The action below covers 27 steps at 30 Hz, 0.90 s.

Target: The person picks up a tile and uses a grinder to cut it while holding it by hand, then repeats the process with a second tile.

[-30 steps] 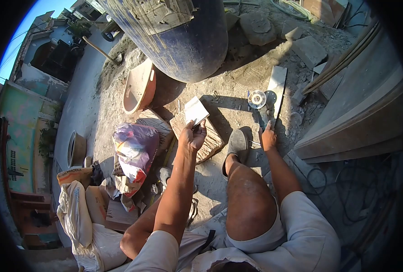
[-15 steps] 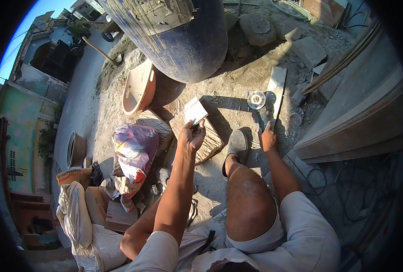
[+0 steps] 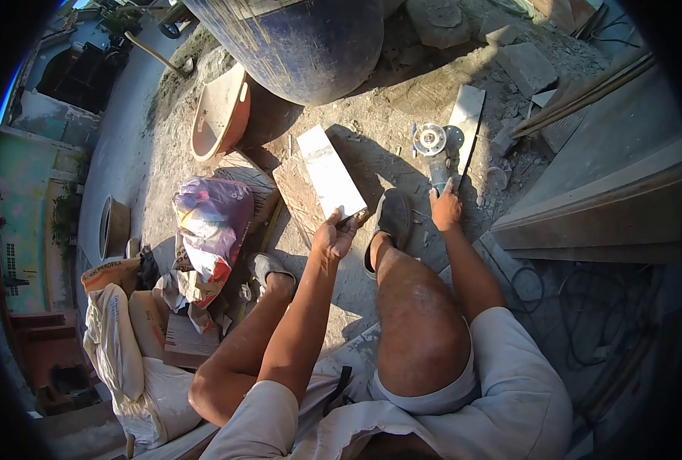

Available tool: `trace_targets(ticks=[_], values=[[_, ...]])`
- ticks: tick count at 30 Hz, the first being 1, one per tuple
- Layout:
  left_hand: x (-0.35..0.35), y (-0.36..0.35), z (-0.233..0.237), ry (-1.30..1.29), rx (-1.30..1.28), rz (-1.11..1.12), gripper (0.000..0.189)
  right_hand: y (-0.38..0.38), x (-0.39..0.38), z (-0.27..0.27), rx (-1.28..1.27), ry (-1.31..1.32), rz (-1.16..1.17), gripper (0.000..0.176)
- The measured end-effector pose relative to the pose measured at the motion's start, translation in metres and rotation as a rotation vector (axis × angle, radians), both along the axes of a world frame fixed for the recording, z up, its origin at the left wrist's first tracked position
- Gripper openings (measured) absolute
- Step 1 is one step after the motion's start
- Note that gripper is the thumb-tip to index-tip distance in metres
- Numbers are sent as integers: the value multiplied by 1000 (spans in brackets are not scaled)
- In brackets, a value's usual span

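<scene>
My left hand (image 3: 336, 235) grips the near end of a long white tile strip (image 3: 330, 170) between thumb and fingers. Under the strip's lower part lies a reddish, streaked square slab (image 3: 299, 201) on the ground. My right hand (image 3: 446, 207) is closed around the rear end of an angle grinder (image 3: 438, 170), which rests on the ground with its round head facing up. Just right of the grinder's head lies another pale tile strip (image 3: 467, 107). Between the two hands is my shoe (image 3: 392, 218).
A large blue drum (image 3: 318, 57) stands ahead, with an orange-pink basin (image 3: 220, 115) left of it. A purple plastic bag (image 3: 217, 211) and sacks (image 3: 115, 337) lie at left. Boards (image 3: 602, 192) lean at right, above coiled cables (image 3: 586, 322). Rubble (image 3: 527, 77) lies at far right.
The white tile strip, seen foreshortened before, now shows its full length pointing away from me. My left hand has turned with it. My right hand stays on the grinder; the view has shifted slightly.
</scene>
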<state>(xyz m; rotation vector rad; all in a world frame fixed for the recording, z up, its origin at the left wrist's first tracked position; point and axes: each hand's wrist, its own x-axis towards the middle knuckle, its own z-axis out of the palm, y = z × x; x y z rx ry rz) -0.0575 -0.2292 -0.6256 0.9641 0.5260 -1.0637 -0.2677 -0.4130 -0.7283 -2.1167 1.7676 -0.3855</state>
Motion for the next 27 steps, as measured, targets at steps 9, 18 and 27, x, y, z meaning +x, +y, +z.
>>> trace_targets(ticks=[9,18,27], values=[[-34,7,-81,43,100,-2,20,0,1,6,48,57,6,69],[-34,-2,-96,71,42,101,31,-1,1,20,52,34,43,79],[17,117,-83,-930,617,-727,47,-21,-2,39,270,122,101,77]])
